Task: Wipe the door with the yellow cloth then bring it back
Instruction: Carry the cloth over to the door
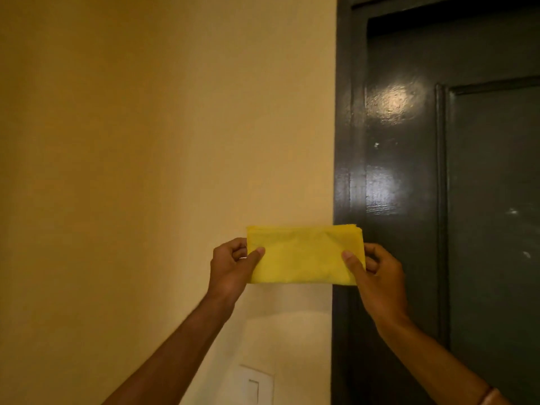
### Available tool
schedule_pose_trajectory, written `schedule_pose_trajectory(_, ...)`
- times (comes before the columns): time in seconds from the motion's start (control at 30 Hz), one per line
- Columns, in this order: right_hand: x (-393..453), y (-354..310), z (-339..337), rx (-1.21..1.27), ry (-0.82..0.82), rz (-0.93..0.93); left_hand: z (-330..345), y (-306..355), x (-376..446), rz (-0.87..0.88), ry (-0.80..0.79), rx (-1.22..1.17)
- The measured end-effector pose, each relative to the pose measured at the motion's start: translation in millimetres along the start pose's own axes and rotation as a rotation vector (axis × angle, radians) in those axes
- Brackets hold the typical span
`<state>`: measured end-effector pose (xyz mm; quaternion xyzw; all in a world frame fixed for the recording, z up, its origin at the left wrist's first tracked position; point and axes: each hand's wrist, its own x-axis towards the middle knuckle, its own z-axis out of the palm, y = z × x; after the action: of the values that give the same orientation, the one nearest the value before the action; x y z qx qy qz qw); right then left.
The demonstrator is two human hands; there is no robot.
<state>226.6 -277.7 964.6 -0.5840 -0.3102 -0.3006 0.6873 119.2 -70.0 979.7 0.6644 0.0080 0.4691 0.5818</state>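
While both hands' fingers (353, 266) pinch its ends, the yellow cloth (304, 254) hangs folded — flat, rectangular.

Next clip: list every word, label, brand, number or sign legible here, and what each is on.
None can be read.
Yellow cloth, held folded by the left hand and right hand: plain, no tag showing.
Dark door: only glare and small pale specks.
Wall switch plate: unmarked.

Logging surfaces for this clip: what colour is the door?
Dark grey-green and glossy, with light glare on the door; the head view shows it.
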Motion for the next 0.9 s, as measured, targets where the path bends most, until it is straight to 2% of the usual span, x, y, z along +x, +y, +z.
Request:
schedule_pose_trajectory(0.23,22,-16,-71,-0.07,0.127,-0.051,76,9,11,0.041,-0.119,-0.071)
schedule_pose_trajectory(0.53,30,-31,-169,-0.276,0.326,-0.059,176,15,-4,0.076,-0.37,-0.154)
schedule_pose_trajectory(0.9,42,-18,-285,-0.473,0.465,-0.009,293,6,-36,-0.004,-0.487,-0.22)
